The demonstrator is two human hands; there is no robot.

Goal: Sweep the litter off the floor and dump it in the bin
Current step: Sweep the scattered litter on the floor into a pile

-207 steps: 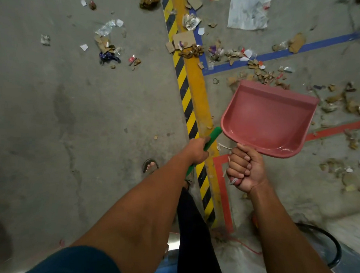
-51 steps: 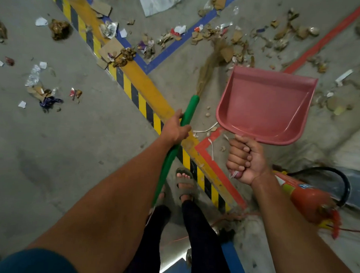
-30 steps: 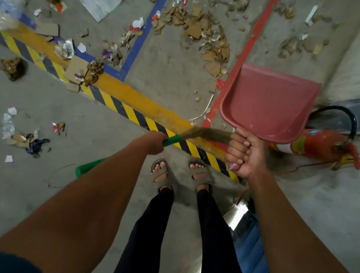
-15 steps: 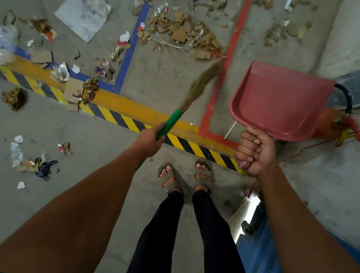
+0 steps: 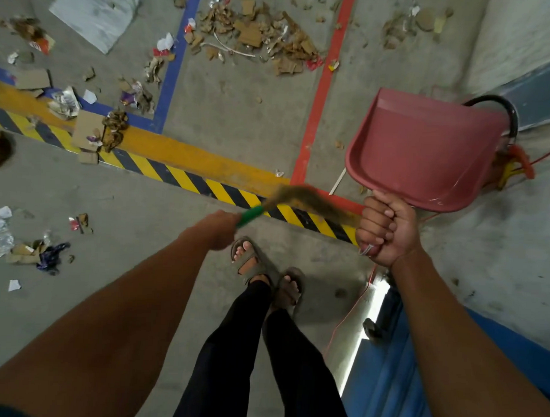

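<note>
sweeping step: left hand [image 5: 218, 229] grips broom [image 5: 299, 201], right hand [image 5: 387, 228] grips empty dustpan [image 5: 425, 151]; next, gather cardboard scraps [image 5: 261, 36] ahead.

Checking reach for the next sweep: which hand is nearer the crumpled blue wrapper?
Left. The left hand is right of the blue wrapper; the right hand is farther right.
</note>
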